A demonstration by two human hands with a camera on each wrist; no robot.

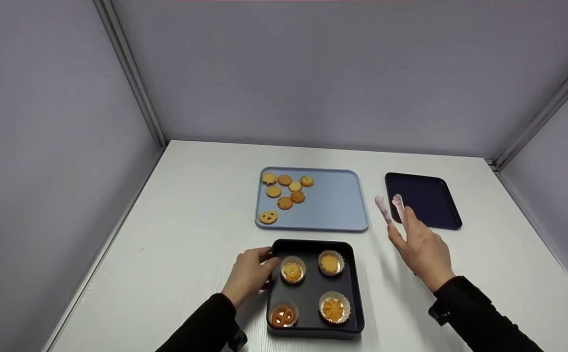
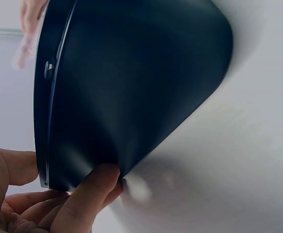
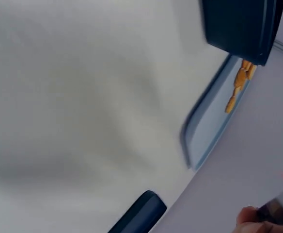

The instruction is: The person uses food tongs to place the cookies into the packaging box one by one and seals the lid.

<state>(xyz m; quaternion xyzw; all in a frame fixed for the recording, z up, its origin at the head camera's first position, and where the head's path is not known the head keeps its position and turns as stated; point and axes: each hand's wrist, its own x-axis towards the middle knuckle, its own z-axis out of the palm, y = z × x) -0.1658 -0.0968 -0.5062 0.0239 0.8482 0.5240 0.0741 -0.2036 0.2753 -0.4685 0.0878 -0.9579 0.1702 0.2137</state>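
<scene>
My left hand [image 1: 248, 272] grips the left wall of a deep black baking pan [image 1: 309, 291], thumb at the rim and fingers against the side. Inside the pan sit several cookies in white paper cups, among them a pretzel-shaped cookie [image 1: 284, 316] at the near left and a flower-patterned cookie [image 1: 333, 309] at the near right. In my right hand [image 1: 424, 252] are pale pink tongs [image 1: 399, 207], held above the table to the right of the pan. Their two tips stand apart with nothing between them. The right wrist view catches only part of that hand at its lower right corner.
Beyond the pan lies a light blue tray [image 1: 335, 200] with several cookies [image 1: 284, 203] grouped on its left half. A flat dark navy tray [image 1: 428, 200] lies at the right, behind the tongs. Grey panels [image 1: 308, 73] enclose the white table [image 1: 191, 205] at the back and sides.
</scene>
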